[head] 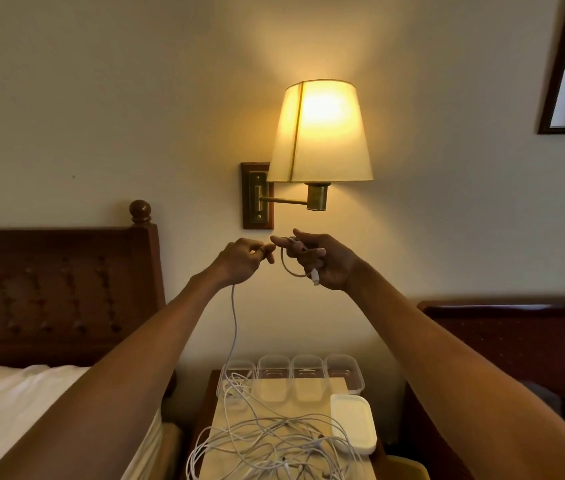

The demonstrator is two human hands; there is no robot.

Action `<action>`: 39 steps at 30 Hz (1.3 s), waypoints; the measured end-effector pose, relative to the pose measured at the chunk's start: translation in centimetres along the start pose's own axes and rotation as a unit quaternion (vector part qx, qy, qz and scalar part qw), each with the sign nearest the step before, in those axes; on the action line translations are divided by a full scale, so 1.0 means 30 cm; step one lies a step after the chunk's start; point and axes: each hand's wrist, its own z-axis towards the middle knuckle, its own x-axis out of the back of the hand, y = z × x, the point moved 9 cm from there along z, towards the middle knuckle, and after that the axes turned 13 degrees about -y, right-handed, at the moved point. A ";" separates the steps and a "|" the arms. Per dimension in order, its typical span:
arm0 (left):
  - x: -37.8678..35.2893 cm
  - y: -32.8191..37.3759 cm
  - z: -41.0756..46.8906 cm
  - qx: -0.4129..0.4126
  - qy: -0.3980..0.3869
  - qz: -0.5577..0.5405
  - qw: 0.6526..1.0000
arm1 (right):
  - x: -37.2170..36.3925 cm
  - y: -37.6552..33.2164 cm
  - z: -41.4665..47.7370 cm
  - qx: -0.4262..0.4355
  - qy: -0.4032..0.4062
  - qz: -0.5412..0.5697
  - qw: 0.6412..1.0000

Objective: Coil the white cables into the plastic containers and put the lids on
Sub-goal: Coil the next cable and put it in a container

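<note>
Cable [234, 327] winding aloft.
You are pinching the white cable in your left hand [243, 259] and looping its plug end round the curled fingers of your right hand [322, 261], lifting slack free of the tangle [274, 445] at the front edge of the nightstand [215, 441].

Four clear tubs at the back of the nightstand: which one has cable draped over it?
The leftmost container, nearest the bed: the white cable hanging from the left hand runs across it. No cable crosses the other three.
</note>
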 end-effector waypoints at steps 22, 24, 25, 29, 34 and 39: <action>-0.187 0.161 -0.097 0.065 -0.288 0.092 0.951 | 0.143 -0.109 -0.011 0.124 0.257 -0.275 0.918; -0.169 0.158 -0.094 0.069 -0.275 0.103 0.953 | 0.133 -0.098 -0.007 0.102 0.256 -0.310 0.910; -0.144 0.159 -0.088 0.063 -0.259 0.109 0.958 | 0.131 -0.090 -0.009 0.082 0.253 -0.338 0.903; -0.030 0.177 -0.056 -0.019 -0.205 0.112 0.972 | 0.132 -0.031 -0.012 0.007 0.189 -0.375 0.907; 0.040 0.199 -0.016 -0.092 -0.143 0.096 0.981 | 0.122 0.045 -0.012 -0.113 0.131 -0.403 0.899; 0.096 0.147 0.009 -0.097 -0.057 0.044 0.993 | 0.101 0.024 -0.028 -0.077 0.101 -0.277 0.953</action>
